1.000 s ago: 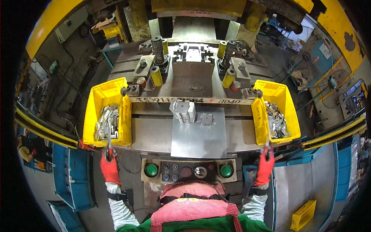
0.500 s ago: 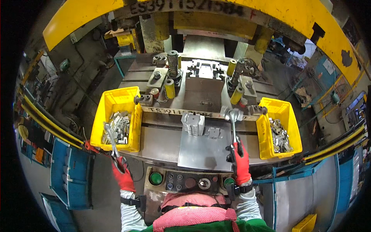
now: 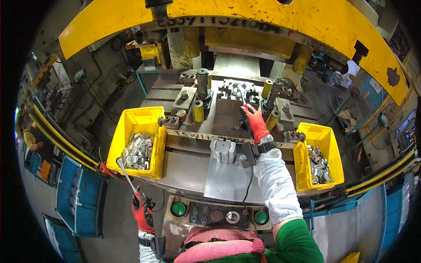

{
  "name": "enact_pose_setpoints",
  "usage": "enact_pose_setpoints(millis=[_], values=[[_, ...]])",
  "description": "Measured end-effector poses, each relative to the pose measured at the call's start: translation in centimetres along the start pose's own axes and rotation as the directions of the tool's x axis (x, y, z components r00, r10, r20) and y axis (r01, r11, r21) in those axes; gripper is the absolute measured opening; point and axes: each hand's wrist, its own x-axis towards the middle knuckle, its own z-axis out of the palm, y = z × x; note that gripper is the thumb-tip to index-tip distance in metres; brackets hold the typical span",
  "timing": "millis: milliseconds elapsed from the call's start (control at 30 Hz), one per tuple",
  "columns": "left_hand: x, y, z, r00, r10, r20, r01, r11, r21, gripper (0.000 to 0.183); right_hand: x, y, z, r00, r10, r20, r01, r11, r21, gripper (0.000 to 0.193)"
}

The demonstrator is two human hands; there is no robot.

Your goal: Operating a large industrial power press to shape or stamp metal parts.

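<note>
My right hand point(image 3: 255, 122), in a red and black glove, reaches forward over the press die point(image 3: 224, 90). It grips a long metal tool with a rounded head point(image 3: 241, 95), whose head is over the bright die parts. At the lower left my left hand point(image 3: 143, 214), gloved alike, is closed round a similar long metal tool point(image 3: 127, 177), its rounded head by the front of the left yellow bin point(image 3: 115, 151). A stack of flat metal parts point(image 3: 222, 151) stands on a metal sheet point(image 3: 223, 182). Smaller parts beside the stack are partly hidden by my right wrist.
The right yellow bin point(image 3: 326, 153) holds small metal pieces, as does the left one. Guide posts point(image 3: 202, 83) flank the die beneath the yellow press frame point(image 3: 245, 11). A control panel with two green buttons point(image 3: 178, 209) lies close to me. A dark cable hangs from my right wrist.
My right hand has swung forward from the front edge to the die, carrying its tool. My left hand has drawn back, and its tool's head has left the left bin. The view has shifted slightly.
</note>
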Motion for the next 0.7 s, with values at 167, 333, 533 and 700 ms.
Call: enact_pose_setpoints(millis=[167, 333, 533, 700], values=[[-1.4, -3.3, -3.0, 0.992, -0.07, -0.103, 0.056, 0.99, -0.132, 0.024, 0.7, 0.9, -0.3, 0.999, -0.019, -0.038, 0.014, 0.993, -0.114, 0.031], [-2.2, -8.6, -5.2, 0.906, -0.262, -0.332, 0.225, 0.963, -0.147, 0.015, -8.8, -4.5, -3.4, 0.972, 0.028, -0.232, 0.0, 0.993, 0.121, 0.036], [-2.5, -16.5, -5.6, 0.768, -0.582, -0.268, 0.626, 0.769, 0.125, 0.028, -31.5, 9.3, -15.6, 0.568, -0.148, -0.809, -0.231, 0.915, -0.33, 0.054], [0.2, -19.3, -4.1, 0.759, -0.6, -0.252, 0.643, 0.631, 0.434, 0.083, -42.3, 13.7, -14.1, 0.428, 0.521, -0.738, -0.671, 0.73, 0.127, 0.077]])
